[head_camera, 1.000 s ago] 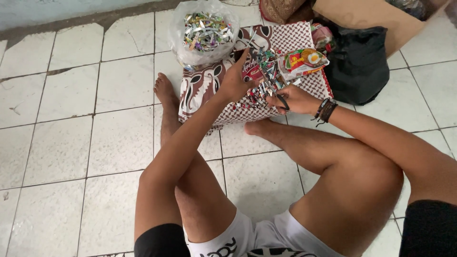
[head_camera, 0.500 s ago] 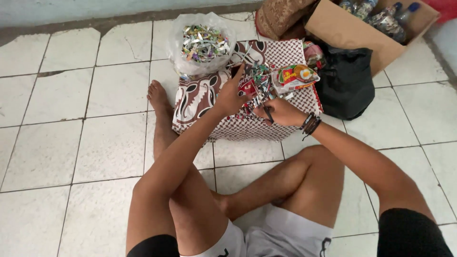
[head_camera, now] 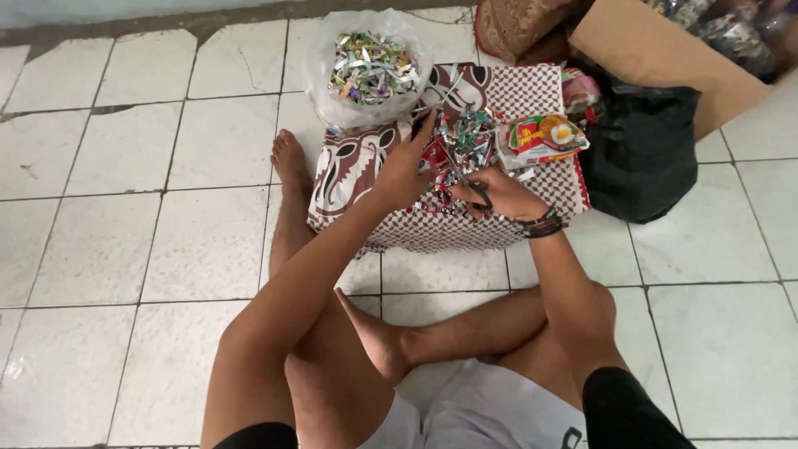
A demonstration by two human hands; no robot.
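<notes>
Scissors [head_camera: 474,187] sit in the right hand [head_camera: 499,193], whose fingers are curled through the dark handles, blades pointing up and away into a red wrapper piece [head_camera: 435,150] that the left hand [head_camera: 405,170] pinches between thumb and raised fingers. Compared with a second ago, both hands remain over the same spot on the patterned cloth [head_camera: 366,158]; the hands have hardly shifted against each other, though the legs have drawn in, with the right foot now tucked under the left shin rather than stretched toward the cloth. That suggests the cutting of the wrapper goes on in place rather than being finished or set down; whether the blades are apart or closed at this instant is too small to tell. Just beyond the hands lies a loose heap of shiny cut strips [head_camera: 465,137] on the cloth, touching the wrapper being worked. Beside it to the right rests a whole noodle packet [head_camera: 542,135] in red, yellow and green, uncut. Behind the left hand stands a clear plastic bag [head_camera: 324,75], open at the top and well filled with silvery and coloured foil strips [head_camera: 372,66]. To the far right a black bag [head_camera: 644,150] slumps on the white tiled floor [head_camera: 133,249], its contents hidden. Above it an open cardboard box [head_camera: 657,58] holds plastic bottles, blurred at the frame's edge. A dark beaded bracelet [head_camera: 542,224] circles the right wrist.
</notes>
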